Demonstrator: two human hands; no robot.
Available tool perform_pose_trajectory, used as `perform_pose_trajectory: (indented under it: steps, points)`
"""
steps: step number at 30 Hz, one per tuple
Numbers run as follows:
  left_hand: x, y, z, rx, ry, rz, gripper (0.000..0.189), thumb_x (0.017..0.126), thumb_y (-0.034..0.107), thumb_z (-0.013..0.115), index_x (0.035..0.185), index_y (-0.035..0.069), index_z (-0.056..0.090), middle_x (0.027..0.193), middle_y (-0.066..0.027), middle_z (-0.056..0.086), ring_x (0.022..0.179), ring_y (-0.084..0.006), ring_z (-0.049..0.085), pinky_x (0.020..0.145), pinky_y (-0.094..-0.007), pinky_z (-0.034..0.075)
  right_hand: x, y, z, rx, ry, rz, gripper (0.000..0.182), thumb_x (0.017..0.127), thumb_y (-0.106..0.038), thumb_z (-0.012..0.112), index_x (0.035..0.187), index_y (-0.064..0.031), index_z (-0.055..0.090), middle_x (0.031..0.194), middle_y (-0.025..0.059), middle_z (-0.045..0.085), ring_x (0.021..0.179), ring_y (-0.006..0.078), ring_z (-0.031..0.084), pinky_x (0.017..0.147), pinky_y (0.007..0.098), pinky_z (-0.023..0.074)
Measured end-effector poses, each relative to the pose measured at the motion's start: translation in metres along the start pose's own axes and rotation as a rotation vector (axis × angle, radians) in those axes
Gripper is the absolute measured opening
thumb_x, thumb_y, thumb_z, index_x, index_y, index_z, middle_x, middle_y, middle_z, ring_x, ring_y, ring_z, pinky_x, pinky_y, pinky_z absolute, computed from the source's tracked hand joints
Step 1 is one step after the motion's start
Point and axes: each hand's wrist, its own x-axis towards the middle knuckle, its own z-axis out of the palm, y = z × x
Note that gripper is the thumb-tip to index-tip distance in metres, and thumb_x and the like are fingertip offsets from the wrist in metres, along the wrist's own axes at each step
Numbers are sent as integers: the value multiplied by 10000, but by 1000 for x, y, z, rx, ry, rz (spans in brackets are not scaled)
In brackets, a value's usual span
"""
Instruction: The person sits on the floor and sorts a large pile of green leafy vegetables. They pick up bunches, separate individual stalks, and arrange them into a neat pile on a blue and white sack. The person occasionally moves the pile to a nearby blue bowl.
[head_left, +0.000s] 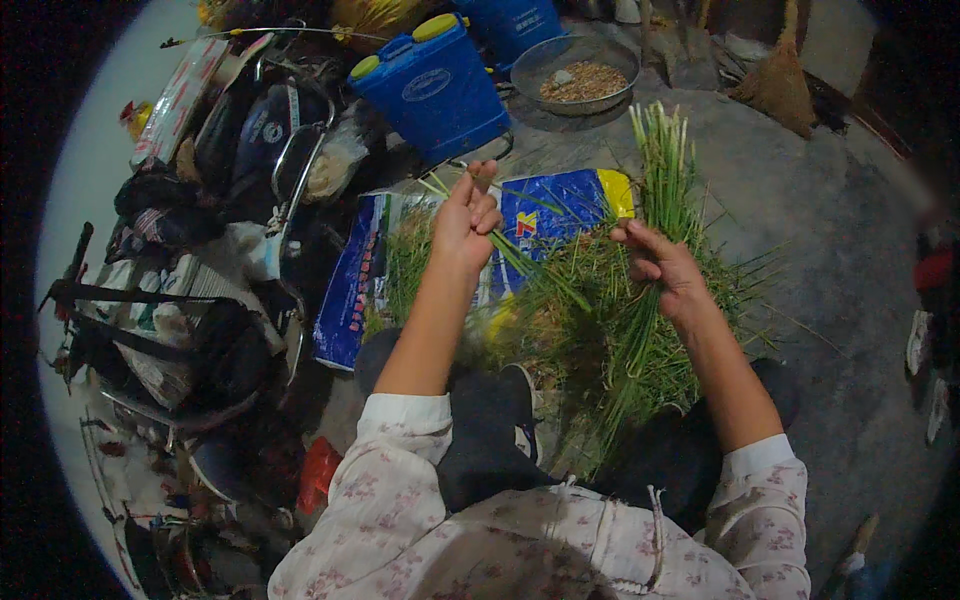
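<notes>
A few long green stalks (517, 255) with pale ends pass through my left hand (471, 214), whose fingers are curled around them. To the right, my right hand (660, 262) is raised over the greens with its fingers partly bent; whether it pinches a thin blade is unclear. Just beyond it, a thick bundle of green stalks (664, 165) lies with its pale cut ends pointing away from me. Loose grassy leaves (577, 300) are heaped between my hands and down towards my feet. Part of the heap rests on a blue, white and yellow printed plastic sack (551, 196).
A blue tank (439, 90) with yellow caps stands at the far side, beside a round metal sieve (576, 75) holding grain-like bits. At far right is a straw broom (778, 82). A vehicle's metal frame (300, 180) and bags crowd the left. My shoe (525, 412) is near the heap.
</notes>
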Motion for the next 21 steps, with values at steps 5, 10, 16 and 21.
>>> perform_pose_trajectory:
  steps: [5,10,16,21]
  points:
    - [-13,-19,31,537,160,152,236,930,237,458,1065,46,488,975,-104,621,647,-132,480,572,-261,432,-3,-1,1,-18,-176,-28,306,836,-271,608,1034,-39,574,871,16,657,401,29,285,462,203,288]
    - [-17,-32,44,175,-80,58,179,892,212,542,972,58,498,613,13,389,466,-68,354,436,-226,305,-9,0,8,-94,-221,-24,314,833,-251,610,1039,-17,571,814,34,651,400,26,302,412,185,253]
    - [-34,-33,72,419,-14,129,192,799,212,677,880,85,559,550,80,401,388,-14,276,357,-195,173,-22,7,25,-303,-267,-19,324,810,-229,632,1020,10,573,767,75,637,386,31,311,379,176,247]
    - [-33,-38,67,526,83,189,188,780,214,700,869,78,604,618,75,492,404,-4,302,368,-191,188,-25,13,30,-399,-297,13,323,808,-213,634,1034,11,577,768,85,647,392,32,316,375,175,244]
